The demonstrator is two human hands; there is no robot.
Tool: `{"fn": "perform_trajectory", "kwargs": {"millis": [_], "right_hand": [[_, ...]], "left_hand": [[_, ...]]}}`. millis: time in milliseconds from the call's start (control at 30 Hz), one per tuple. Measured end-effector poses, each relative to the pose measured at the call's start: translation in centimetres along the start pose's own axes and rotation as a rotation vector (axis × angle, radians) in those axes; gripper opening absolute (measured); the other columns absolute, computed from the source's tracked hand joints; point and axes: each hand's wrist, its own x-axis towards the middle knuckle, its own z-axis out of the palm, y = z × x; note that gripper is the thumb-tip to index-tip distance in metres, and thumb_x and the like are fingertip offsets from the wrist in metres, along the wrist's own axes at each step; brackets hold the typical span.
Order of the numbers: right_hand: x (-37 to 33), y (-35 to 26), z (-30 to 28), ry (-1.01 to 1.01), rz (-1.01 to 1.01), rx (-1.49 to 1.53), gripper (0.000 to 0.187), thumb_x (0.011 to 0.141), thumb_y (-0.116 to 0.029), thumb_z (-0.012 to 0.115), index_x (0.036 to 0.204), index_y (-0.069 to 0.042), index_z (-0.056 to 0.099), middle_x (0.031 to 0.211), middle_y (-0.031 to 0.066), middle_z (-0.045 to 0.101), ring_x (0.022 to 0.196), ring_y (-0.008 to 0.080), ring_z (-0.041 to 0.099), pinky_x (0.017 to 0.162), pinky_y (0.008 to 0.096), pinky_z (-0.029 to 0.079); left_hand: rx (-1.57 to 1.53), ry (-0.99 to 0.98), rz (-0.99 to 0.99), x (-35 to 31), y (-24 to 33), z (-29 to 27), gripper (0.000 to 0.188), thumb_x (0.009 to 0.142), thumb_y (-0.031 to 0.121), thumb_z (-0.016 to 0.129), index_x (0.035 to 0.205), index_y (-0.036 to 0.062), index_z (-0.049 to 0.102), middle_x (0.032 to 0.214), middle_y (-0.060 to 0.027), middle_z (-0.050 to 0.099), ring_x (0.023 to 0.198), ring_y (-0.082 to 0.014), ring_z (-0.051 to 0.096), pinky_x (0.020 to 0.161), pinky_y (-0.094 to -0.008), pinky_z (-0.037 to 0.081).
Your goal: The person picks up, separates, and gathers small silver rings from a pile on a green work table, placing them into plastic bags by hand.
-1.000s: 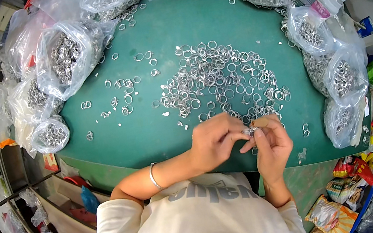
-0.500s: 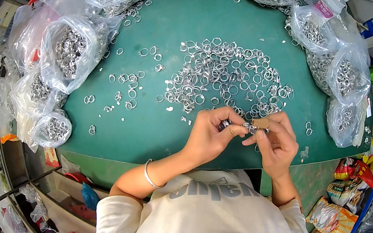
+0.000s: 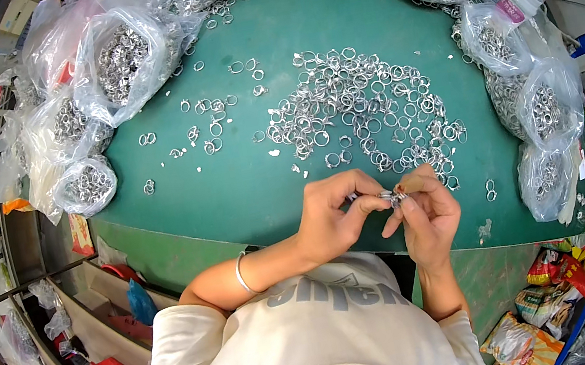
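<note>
Close in front of my body, at the near side of the green table, my two hands meet at the fingertips. My left hand (image 3: 335,215) is closed on silver rings (image 3: 392,198), with more metal showing between its fingers. My right hand (image 3: 431,217) pinches the same small silver pieces from the other side. A small reddish-brown bit shows at its fingertips; what it is, I cannot make out. Just beyond my hands lies a loose pile of silver rings (image 3: 340,97). A few scattered rings (image 3: 209,107) lie to its left.
Clear plastic bags full of rings line the table (image 3: 246,182), including an open bag (image 3: 123,60) at left and a bag (image 3: 547,109) at right. A white bottle (image 3: 524,1) stands at the far right. Drawers (image 3: 104,307) are at lower left, and coloured packages (image 3: 524,341) at lower right.
The tan piece that showed at my right fingertips is no longer seen as before; only a reddish-brown bit shows there. My hands stay together, and the view has shifted slightly.
</note>
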Motion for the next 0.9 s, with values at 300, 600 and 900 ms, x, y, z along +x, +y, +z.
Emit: {"fn": "perform_trajectory", "kwargs": {"millis": [300,600,900], "right_hand": [[-1.0,0.8,0.7,0.029,-0.14,-0.205,0.014,0.085,0.009,0.052,0.098,0.01,0.058,0.091,0.0104,0.046,0.074,0.0178,0.058,0.053,0.0277,0.06],[0.6,0.8,-2.5,0.231,0.025,-0.543,0.027,0.079,0.013,0.052,0.102,0.004,0.063,0.098,0.0058,0.051,0.073,0.0085,0.055,0.051,0.0182,0.047],[2.4,-0.8,-7.0,0.229,-0.07,-1.007,0.02,0.08,0.007,0.059,0.098,0.001,0.066,0.093,0.0089,0.063,0.066,0.0122,0.054,0.053,0.0237,0.043]], "left_hand": [[-0.396,-0.022,-0.568,-0.9,1.7,-0.6,0.01,0.089,0.008,0.062,0.083,0.0007,0.058,0.073,-0.0044,0.06,0.052,-0.0039,0.043,0.043,-0.0195,0.03],[-0.462,-0.006,-0.643,-0.1,-0.3,-2.3,0.01,0.093,0.012,0.058,0.091,0.0027,0.058,0.084,-0.0084,0.063,0.064,-0.0066,0.05,0.048,-0.0201,0.037],[-0.539,-0.07,-0.752,2.4,-1.8,-4.5,0.012,0.074,0.003,0.043,0.084,0.0053,0.05,0.075,-0.0162,0.059,0.055,-0.0123,0.044,0.043,-0.0221,0.03]]}}
